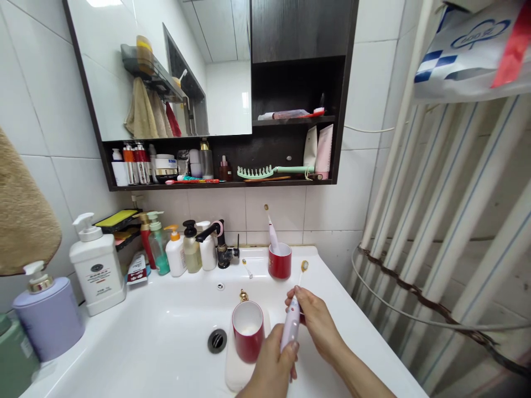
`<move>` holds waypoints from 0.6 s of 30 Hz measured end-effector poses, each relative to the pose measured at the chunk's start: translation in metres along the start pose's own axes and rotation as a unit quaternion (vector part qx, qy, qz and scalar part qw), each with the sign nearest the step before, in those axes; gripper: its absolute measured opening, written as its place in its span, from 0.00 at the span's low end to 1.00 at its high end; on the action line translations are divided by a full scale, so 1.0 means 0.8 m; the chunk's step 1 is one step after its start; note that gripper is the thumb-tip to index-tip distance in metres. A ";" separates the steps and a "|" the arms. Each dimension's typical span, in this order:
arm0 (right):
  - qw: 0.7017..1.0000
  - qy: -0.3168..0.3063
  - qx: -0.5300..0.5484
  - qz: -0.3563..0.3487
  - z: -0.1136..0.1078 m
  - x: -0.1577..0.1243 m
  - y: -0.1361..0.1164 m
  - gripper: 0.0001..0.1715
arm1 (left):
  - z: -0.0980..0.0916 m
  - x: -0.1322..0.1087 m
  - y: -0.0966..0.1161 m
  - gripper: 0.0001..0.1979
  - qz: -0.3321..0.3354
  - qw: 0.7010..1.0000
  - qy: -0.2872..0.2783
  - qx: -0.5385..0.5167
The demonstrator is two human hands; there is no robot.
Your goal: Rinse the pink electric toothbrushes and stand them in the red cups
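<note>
A pale lilac electric toothbrush (291, 327) is held upright at a slight tilt over the right side of the sink. My left hand (269, 362) wraps its handle low down. Around the neck, just under the brush head (304, 266), the fingers of my right hand (318, 319) are pinched. Left of my hands, a red cup (249, 347) with a white inside stands on a white tray (233, 375) in the basin. Behind, on the sink ledge, another red cup (280, 266) holds a second electric toothbrush (273, 236). A loose brush head (248, 269) lies beside that cup.
A black faucet (223, 249) rises at the back, with several pump bottles (176, 255) to its left. The drain (217, 341) sits left of the tray. Overhead hangs a dark mirror cabinet (298, 83). White radiator pipes (452, 221) and a loose cable (398, 307) border the right side.
</note>
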State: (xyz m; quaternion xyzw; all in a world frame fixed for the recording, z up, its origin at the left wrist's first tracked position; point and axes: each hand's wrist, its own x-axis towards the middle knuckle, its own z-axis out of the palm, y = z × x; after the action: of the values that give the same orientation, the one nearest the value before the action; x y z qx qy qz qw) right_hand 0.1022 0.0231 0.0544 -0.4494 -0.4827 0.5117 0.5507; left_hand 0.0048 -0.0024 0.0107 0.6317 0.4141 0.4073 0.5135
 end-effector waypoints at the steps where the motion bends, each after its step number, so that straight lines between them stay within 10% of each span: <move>1: 1.000 -0.019 -0.007 -0.002 0.003 -0.002 -0.003 0.15 | -0.004 0.001 0.006 0.11 0.006 1.000 0.008 -0.011; 11: 0.967 0.014 -0.135 -0.216 0.066 0.028 -0.053 0.16 | -0.084 -0.008 0.050 0.13 0.134 0.942 0.222 0.212; 18: 0.958 -0.003 -0.216 -0.186 0.096 0.051 0.008 0.11 | -0.092 -0.020 -0.007 0.16 0.099 0.894 0.107 0.424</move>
State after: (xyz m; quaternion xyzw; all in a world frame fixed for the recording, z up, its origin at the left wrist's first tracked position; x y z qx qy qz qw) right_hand 0.0255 0.0644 0.0610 -0.4583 -0.6587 0.2849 0.5243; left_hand -0.0700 0.0062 0.0140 0.7798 0.5352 0.3067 0.1068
